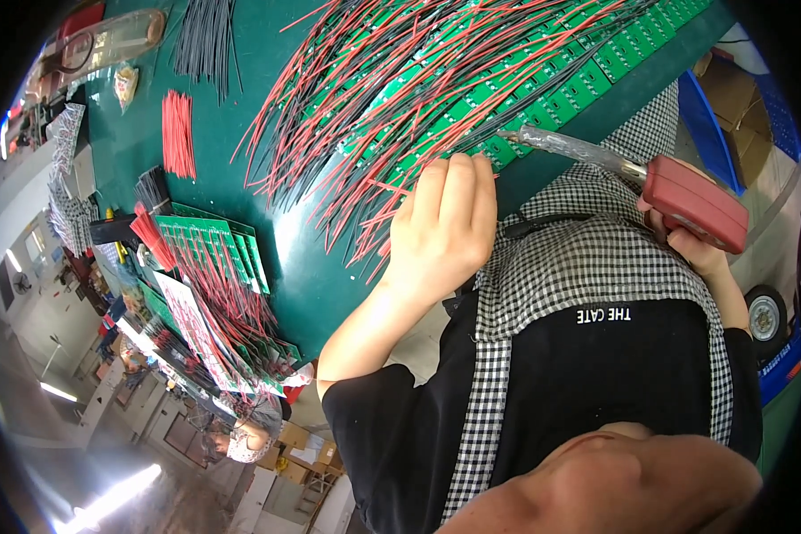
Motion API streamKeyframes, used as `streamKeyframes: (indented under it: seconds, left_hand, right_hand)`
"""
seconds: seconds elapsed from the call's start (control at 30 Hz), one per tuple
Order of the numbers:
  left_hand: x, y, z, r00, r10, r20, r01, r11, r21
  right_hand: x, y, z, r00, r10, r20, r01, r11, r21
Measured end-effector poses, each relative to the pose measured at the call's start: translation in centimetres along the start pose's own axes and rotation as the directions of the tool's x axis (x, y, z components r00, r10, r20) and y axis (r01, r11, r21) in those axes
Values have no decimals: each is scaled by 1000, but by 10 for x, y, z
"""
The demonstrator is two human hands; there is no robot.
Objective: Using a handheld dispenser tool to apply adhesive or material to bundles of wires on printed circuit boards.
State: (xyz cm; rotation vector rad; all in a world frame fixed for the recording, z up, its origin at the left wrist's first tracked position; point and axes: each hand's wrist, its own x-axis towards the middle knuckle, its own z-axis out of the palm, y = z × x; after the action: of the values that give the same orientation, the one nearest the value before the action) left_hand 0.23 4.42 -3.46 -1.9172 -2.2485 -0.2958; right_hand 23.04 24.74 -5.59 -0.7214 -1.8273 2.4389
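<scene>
My left hand (445,222) rests at the near edge of a large panel of green circuit boards (543,105), fingers curled together. A thin red wire (387,187) runs in under its fingers, and the fingertips are partly hidden. My right hand (699,252) is wrapped round the red handle of a soldering gun (696,203). Its long grey barrel points left, with the tip close to the boards' edge, just beyond my left fingers. Many loose red and black wires (356,116) lie spread across the boards.
A bundle of red wires (178,133) and a bundle of black wires (206,40) lie on the green table (254,116). Wired green boards (214,245) stand stacked at the left. A blue bin (710,125) with cardboard is at the right. Another person (249,436) is farther off.
</scene>
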Motion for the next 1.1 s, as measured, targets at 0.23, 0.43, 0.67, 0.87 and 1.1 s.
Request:
streamKeyframes:
  seconds: [0.23,0.43,0.67,0.87,1.1]
  left_hand:
    - [6,4,-1,999,-46,-13,46,998,-52]
    - [12,3,4,998,8,-66,-14,997,-81]
    - [14,3,5,998,26,-50,-30,996,-82]
    - [15,4,4,1000,10,-22,-11,996,-86]
    - [16,5,2,1000,11,7,-10,997,-77]
  right_hand:
    - [2,-8,-3,996,-69,49,67,997,46]
    - [6,-15,0,999,39,5,-39,997,-63]
    - [9,-18,0,999,-34,-1,34,997,-77]
    - [7,-15,-8,998,52,-19,-55,964,-260]
    - [2,-10,-7,997,76,-10,-76,995,-70]
